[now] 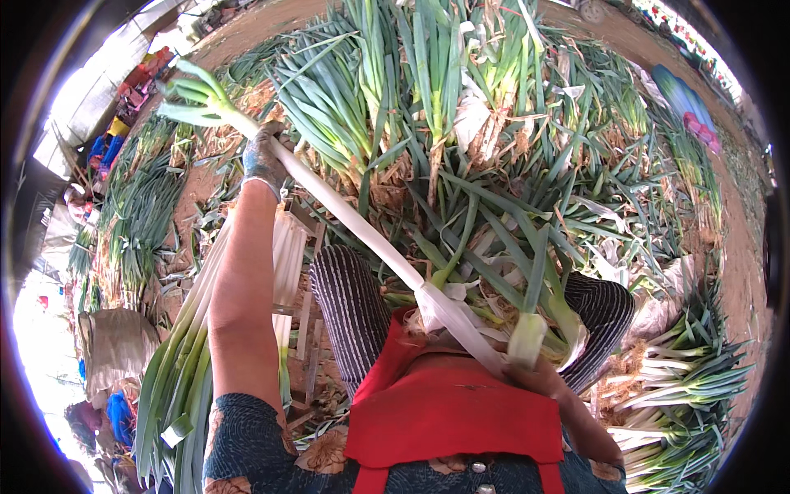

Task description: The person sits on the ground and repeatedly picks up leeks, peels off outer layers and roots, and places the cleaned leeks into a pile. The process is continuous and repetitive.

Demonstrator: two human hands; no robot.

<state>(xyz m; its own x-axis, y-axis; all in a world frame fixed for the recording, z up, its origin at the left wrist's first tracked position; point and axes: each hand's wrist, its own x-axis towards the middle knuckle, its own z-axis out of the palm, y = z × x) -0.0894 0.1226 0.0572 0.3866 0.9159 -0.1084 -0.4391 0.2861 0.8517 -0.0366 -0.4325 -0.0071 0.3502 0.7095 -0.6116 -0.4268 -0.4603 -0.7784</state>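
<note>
My gloved left hand (267, 156) is wrapped round a long green onion (354, 218), just below its short-cut green leaves. Its white shaft slants down across my lap. Near the lower end, a pale outer layer (461, 323) hangs peeled away from the shaft and runs to my bare right hand (535, 377). That hand is closed on the layer in front of my red apron (453, 420); its fingertips are partly hidden. Loose green leaves and peelings (527, 272) lie over my lap, between my striped trouser legs.
Beside my left arm, white-shafted green onions (288, 255) lie on a slatted wooden frame (310, 346). Bunches of unpeeled green onions (428, 74) stand ahead amid scattered leaves. More bundles with roots (671, 370) lie at the right. A grey sack (119, 346) is at the left.
</note>
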